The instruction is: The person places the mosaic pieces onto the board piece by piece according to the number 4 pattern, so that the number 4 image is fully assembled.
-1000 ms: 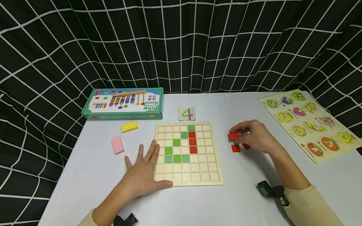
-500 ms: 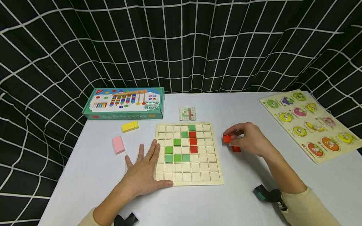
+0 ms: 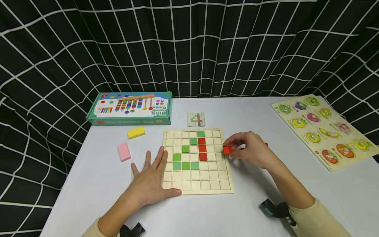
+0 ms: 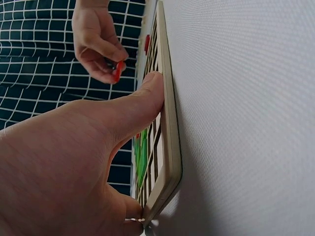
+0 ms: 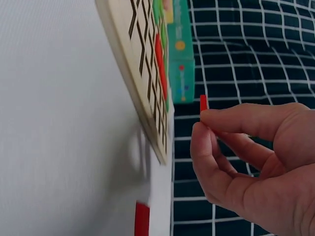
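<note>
My left hand (image 3: 148,186) lies with spread, straight fingers at the left edge of a wooden grid board (image 3: 211,176), its thumb on the front rim. Between thumb and fingertips, my right hand (image 3: 253,149) pinches a small red square tile (image 3: 227,150) over the board's right edge. In the right wrist view the tile (image 5: 203,102) is thin and held clear of the board. Three red tiles (image 3: 202,148) stand in a column on the grid, beside several green tiles (image 3: 185,149). Another red tile (image 5: 141,219) lies on the table, mostly hidden behind the right hand in the head view.
Behind the board lies a small printed grid card (image 3: 196,119). A green game box (image 3: 130,121) sits at the back left, with a yellow block (image 3: 136,132) and a pink block (image 3: 124,152) in front of it. A fruit puzzle board (image 3: 325,131) lies on the right.
My right hand has picked up the red tile and carried it left from beside the other loose red tiles to the board's right edge. My left hand stays in place.
</note>
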Motion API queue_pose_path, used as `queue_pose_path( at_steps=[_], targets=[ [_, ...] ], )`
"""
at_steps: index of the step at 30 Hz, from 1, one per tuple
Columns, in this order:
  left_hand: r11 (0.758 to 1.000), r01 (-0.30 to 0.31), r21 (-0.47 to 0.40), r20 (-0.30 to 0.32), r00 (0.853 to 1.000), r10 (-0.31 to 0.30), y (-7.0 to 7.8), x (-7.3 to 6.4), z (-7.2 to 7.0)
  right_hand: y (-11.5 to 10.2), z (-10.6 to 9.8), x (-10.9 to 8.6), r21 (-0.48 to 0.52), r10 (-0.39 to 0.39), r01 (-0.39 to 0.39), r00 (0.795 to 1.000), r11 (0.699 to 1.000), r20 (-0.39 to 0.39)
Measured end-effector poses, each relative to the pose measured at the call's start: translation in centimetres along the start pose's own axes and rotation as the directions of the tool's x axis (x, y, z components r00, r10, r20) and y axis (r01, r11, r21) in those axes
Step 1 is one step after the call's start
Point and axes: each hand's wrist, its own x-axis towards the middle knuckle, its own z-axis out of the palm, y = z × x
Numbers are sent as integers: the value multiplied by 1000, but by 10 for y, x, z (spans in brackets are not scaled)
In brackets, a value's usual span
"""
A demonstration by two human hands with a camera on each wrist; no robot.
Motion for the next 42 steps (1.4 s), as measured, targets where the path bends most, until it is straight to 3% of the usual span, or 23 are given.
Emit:
queue_pose_path(
  at_steps=[22, 30, 42],
  targets=[
    [1000, -2, -16, -5, 1000, 2, 1, -2, -1, -31, 51, 10, 13, -40, 38, 986, 999, 163],
    [1000, 0, -8, -4, 1000, 0, 0, -1, 0, -32, 58, 11, -13, -83, 87, 981, 996, 176],
    [1000, 0, -11, -3, 1000, 0, 1, 1, 0, -37, 65, 12, -72, -67, 79, 985, 994, 161]
  ],
)
